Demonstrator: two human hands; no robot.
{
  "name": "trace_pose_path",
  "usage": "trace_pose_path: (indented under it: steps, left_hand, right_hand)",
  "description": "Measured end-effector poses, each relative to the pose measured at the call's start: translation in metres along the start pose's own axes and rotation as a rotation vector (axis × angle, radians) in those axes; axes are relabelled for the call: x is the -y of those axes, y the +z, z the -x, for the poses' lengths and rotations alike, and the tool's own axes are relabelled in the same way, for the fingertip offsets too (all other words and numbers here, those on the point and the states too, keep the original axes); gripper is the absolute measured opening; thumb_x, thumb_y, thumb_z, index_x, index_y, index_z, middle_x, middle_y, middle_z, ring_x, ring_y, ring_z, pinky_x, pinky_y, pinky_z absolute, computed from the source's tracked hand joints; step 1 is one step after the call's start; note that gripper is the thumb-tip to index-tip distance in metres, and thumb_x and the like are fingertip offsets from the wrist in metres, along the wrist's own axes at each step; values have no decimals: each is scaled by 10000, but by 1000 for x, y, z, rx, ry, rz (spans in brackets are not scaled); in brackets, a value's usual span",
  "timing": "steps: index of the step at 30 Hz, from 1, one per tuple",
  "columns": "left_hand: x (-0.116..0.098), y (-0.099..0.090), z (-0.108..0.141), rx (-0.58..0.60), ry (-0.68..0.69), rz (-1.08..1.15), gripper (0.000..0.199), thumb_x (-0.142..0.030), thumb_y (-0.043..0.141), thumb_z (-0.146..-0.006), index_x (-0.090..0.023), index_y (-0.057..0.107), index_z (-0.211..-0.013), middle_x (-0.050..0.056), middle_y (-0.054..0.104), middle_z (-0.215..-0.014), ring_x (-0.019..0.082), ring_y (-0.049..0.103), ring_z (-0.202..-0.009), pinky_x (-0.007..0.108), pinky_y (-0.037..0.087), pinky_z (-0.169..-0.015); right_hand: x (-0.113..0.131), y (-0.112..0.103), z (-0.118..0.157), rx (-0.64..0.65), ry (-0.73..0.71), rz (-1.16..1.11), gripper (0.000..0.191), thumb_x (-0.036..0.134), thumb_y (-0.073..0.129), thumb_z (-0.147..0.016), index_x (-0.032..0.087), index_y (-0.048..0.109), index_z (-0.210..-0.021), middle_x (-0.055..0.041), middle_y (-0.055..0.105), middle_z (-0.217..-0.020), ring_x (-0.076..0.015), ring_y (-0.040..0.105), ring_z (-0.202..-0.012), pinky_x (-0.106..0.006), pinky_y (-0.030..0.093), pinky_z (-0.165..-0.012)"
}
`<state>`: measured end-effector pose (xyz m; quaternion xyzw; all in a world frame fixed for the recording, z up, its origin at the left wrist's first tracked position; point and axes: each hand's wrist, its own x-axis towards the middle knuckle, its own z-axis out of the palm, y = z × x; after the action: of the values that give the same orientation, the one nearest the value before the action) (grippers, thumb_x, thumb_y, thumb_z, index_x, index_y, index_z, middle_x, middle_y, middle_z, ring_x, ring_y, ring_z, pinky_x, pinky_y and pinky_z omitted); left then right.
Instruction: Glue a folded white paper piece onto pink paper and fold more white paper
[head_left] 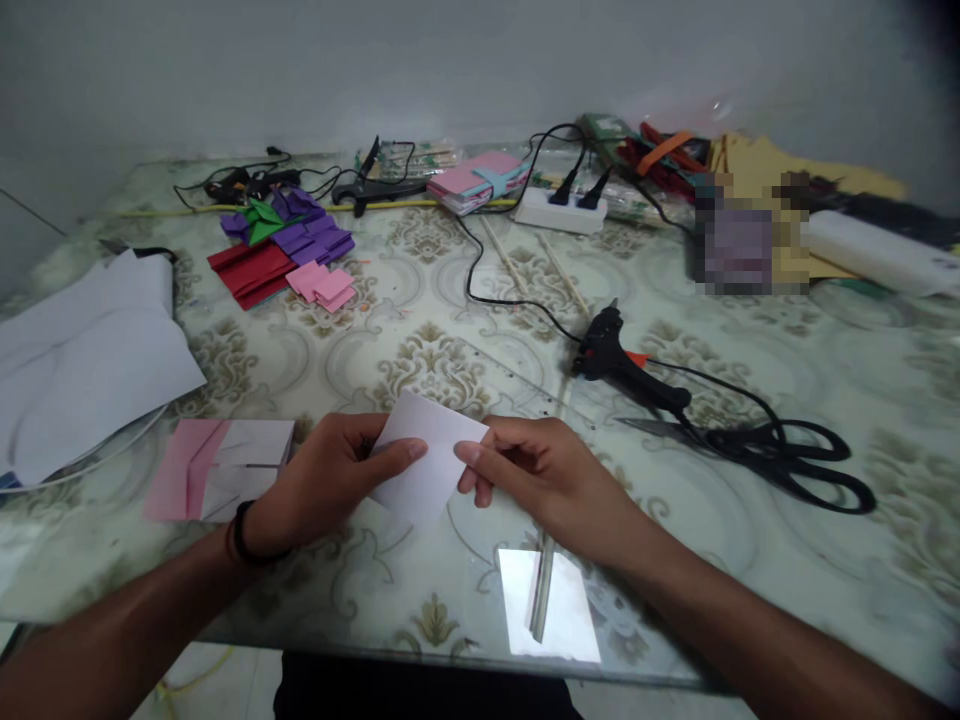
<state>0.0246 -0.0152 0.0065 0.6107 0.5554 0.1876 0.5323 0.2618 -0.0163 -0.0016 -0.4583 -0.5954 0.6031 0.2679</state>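
Note:
A small white sheet of paper is held up between my two hands, just above the table. My left hand grips its left side, thumb flat on top and fingers behind. At the right corner my right hand pinches the same paper between thumb and fingers. Beside my left wrist lie folded white paper pieces and a pink folded paper. Right of my right hand are black-handled scissors and a black hot glue gun, its cord trailing.
Folded red paper, purple paper and pink pieces lie at the back left. Large white sheets sit at the left. A power strip, thin sticks and a clear ruler lie farther back.

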Motion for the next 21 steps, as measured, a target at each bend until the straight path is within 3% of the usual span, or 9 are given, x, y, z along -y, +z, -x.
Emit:
trace_pose_path:
  steps: [10, 15, 21]
  left_hand:
    - [1, 0, 1, 33, -13, 35, 475, -592, 645, -910, -133, 737, -828, 2, 604, -675, 112, 466, -589, 219, 341, -507]
    - [1, 0, 0, 27, 1, 9, 496, -603, 632, -918, -125, 730, -827, 0, 586, -662, 111, 458, -582, 224, 340, -510]
    - [1, 2, 2, 46, -6, 27, 499, -608, 633, -918, -128, 738, -832, 2, 605, -670, 110, 470, -582, 220, 335, -509]
  right_hand:
    - [8, -2, -1, -115, -140, 25, 474, 555, 664, -940, 201, 691, -627, -11, 658, -617, -137, 558, -607, -281, 440, -625]
    - [8, -2, -2, -110, -81, -152, 373, 559, 746, -869, 206, 730, -748, -3, 679, -671, -152, 629, -613, -293, 501, -633]
    - [8, -2, 0, -139, -104, -148, 353, 500, 726, -907, 199, 675, -730, 3, 647, -629, -137, 590, -614, -272, 439, -592]
